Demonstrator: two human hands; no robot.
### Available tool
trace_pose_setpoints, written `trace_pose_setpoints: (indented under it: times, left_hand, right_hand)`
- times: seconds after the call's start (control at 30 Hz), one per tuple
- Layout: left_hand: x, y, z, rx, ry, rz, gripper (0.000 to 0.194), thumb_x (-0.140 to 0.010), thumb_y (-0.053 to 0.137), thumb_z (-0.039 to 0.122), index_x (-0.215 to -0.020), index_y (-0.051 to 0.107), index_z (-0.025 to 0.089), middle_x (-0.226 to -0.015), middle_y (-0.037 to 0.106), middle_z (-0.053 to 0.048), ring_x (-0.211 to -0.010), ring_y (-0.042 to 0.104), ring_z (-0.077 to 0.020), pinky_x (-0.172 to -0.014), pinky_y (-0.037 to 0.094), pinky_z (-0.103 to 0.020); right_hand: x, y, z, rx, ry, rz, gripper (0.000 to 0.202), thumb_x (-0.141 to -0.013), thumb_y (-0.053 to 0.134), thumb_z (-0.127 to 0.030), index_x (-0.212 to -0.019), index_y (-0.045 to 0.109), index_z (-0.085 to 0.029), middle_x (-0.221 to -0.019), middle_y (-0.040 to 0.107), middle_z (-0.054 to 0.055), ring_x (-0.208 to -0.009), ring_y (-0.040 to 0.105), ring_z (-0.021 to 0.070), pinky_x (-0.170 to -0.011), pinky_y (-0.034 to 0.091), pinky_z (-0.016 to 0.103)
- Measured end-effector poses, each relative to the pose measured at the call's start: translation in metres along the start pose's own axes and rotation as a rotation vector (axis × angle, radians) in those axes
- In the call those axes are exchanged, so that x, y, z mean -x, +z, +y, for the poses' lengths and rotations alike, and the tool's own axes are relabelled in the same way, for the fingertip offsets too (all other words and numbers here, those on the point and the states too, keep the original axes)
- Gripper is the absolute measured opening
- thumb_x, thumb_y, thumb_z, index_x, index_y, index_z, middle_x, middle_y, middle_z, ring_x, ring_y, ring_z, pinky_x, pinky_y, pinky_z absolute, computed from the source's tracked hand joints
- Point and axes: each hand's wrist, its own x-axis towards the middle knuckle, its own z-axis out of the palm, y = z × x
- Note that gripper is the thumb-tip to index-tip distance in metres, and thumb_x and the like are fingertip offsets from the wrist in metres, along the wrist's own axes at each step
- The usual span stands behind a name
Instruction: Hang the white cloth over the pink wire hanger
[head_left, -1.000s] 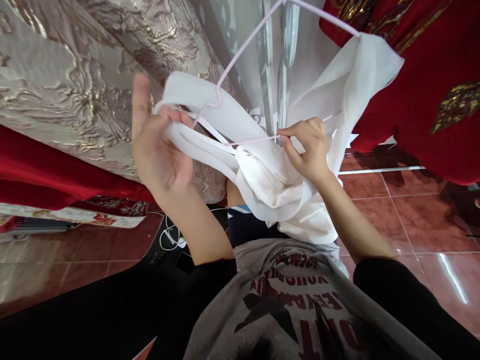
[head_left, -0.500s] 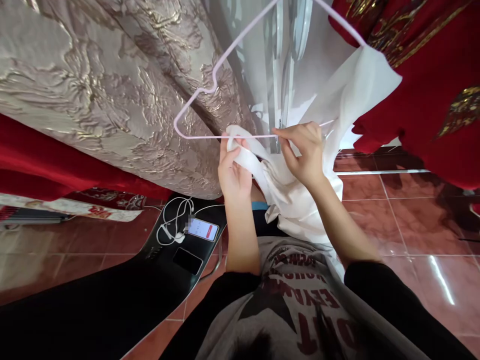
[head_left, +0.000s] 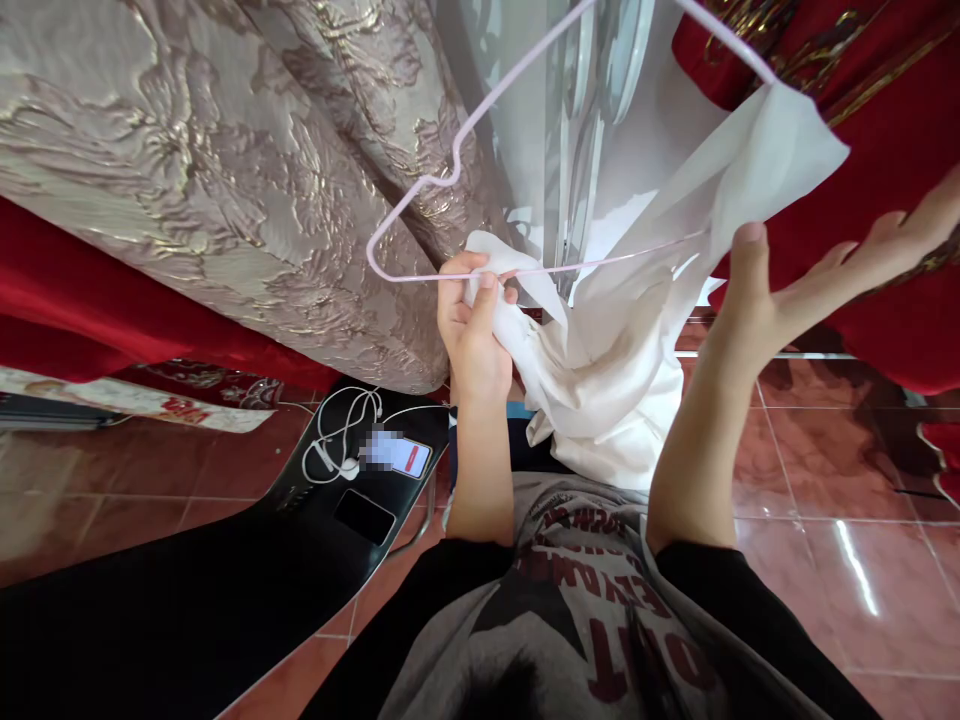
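Note:
A pale pink hanger reaches from the top of the view down to the middle, its long lower bar running rightward. White cloth covers the hanger's right end and hangs in folds down to my lap. My left hand is closed, pinching the cloth's edge together with the lower bar near its left end. My right hand is spread wide at the right, with its thumb close beside the cloth near the hanger's covered end.
A beige embossed drape hangs at the left, and red cloth with gold trim at the right. On a black seat lie a lit phone, a dark phone and white cables. Reddish tiles cover the floor.
My right hand has let go of the lower bar, moved right and spread open. My left hand has closed over the bar and cloth. The hanger has shifted slightly right.

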Motion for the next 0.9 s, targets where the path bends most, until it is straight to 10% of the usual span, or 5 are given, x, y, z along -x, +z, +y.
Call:
trace_pose_setpoints:
  times: [0.17,0.3,0.57,0.77,0.9]
  left_hand:
    - [0.000,-0.003,-0.004,-0.043,0.030,-0.023,0.028,-0.088,0.087,0.042,-0.098,0.067,0.026,-0.101,0.067,-0.005,-0.097,0.070,-0.0214,-0.076,0.058,-0.032]
    - [0.002,-0.004,0.001,-0.032,0.047,-0.041,0.026,-0.089,0.088,0.039,-0.098,0.068,0.026,-0.107,0.066,-0.004,-0.099,0.071,-0.0205,-0.074,0.057,-0.031]
    - [0.003,-0.003,0.006,-0.062,-0.008,-0.035,0.021,-0.090,0.083,0.036,-0.099,0.065,0.028,-0.104,0.064,-0.004,-0.097,0.069,-0.0205,-0.071,0.058,-0.028]
    - [0.002,-0.004,0.003,-0.060,-0.020,-0.028,0.025,-0.090,0.084,0.039,-0.099,0.064,0.027,-0.105,0.063,-0.005,-0.098,0.069,-0.0219,-0.071,0.057,-0.031]
    - [0.000,-0.005,0.003,-0.058,-0.020,-0.035,0.022,-0.090,0.084,0.036,-0.099,0.066,0.027,-0.106,0.063,-0.005,-0.098,0.069,-0.0217,-0.072,0.057,-0.030]
  right_hand:
    - [0.008,0.019,0.045,-0.188,0.288,-0.118,0.071,-0.082,0.077,-0.067,-0.135,0.056,-0.024,-0.139,0.060,0.018,-0.119,0.064,0.0274,-0.104,0.056,0.048]
    - [0.031,0.039,0.036,-0.059,0.361,-0.069,0.040,-0.093,0.065,-0.062,-0.088,0.060,-0.023,-0.079,0.063,0.006,-0.076,0.061,0.0175,-0.078,0.057,0.039]
    - [0.006,0.030,-0.004,-0.071,0.100,0.406,0.030,-0.082,0.061,-0.018,-0.069,0.035,-0.023,-0.066,0.034,-0.001,-0.063,0.041,0.0101,-0.063,0.036,0.031]
    - [-0.038,-0.001,-0.045,-0.063,0.242,-0.088,0.028,-0.075,0.060,-0.003,-0.056,0.043,-0.014,-0.061,0.032,-0.002,-0.062,0.029,0.0033,-0.062,0.023,0.030]
    - [-0.087,-0.015,-0.058,-0.196,0.405,-0.434,0.023,-0.081,0.064,-0.002,-0.063,0.065,-0.016,-0.063,0.059,-0.003,-0.064,0.052,0.0039,-0.061,0.037,0.033]
